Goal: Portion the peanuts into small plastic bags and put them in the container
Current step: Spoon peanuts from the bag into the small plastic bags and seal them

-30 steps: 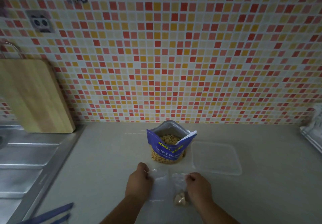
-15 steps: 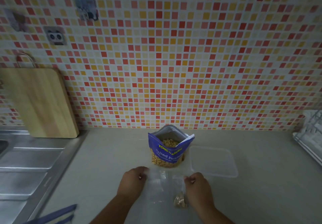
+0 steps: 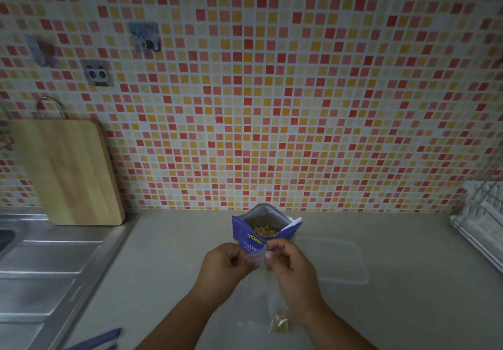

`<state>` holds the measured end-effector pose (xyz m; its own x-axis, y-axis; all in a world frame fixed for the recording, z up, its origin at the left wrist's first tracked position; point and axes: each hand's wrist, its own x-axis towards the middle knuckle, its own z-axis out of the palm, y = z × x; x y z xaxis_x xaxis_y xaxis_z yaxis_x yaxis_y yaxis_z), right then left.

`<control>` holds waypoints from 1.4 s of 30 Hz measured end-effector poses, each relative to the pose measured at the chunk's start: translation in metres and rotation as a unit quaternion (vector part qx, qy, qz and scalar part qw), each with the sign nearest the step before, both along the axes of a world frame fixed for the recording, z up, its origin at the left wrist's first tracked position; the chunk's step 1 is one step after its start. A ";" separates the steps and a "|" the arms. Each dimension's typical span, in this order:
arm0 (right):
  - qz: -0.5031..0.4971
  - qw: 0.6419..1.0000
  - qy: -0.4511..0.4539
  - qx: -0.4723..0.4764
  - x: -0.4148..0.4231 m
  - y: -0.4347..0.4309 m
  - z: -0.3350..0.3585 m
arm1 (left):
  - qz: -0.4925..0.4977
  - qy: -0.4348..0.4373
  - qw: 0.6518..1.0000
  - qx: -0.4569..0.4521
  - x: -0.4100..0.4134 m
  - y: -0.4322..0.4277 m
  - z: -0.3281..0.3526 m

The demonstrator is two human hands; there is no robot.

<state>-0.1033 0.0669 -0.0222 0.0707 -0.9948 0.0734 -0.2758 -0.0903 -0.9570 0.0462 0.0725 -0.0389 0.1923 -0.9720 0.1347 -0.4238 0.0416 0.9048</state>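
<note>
An open blue peanut pouch [image 3: 263, 230] stands on the counter near the tiled wall, peanuts visible inside. My left hand [image 3: 224, 269] and my right hand [image 3: 290, 265] are raised just in front of it. Together they pinch the top edge of a small clear plastic bag [image 3: 255, 259] between them. A second small bag with a few peanuts [image 3: 279, 322] lies flat on the counter below my right wrist. A clear shallow container [image 3: 333, 261] rests on the counter to the right of the pouch.
A steel sink drainboard [image 3: 46, 276] fills the left side, with a wooden cutting board [image 3: 69, 171] leaning on the wall behind it. A white dish rack [image 3: 481, 221] stands at the right edge. A blue object [image 3: 95, 340] lies at the bottom left.
Both hands have lifted off the counter and come closer together, raising the empty clear bag up in front of the pouch. The camera has tilted upward.
</note>
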 end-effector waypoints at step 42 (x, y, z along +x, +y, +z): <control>0.074 0.868 0.490 0.026 -0.006 -0.095 0.066 | -0.085 -0.199 0.976 0.017 0.011 -0.041 0.046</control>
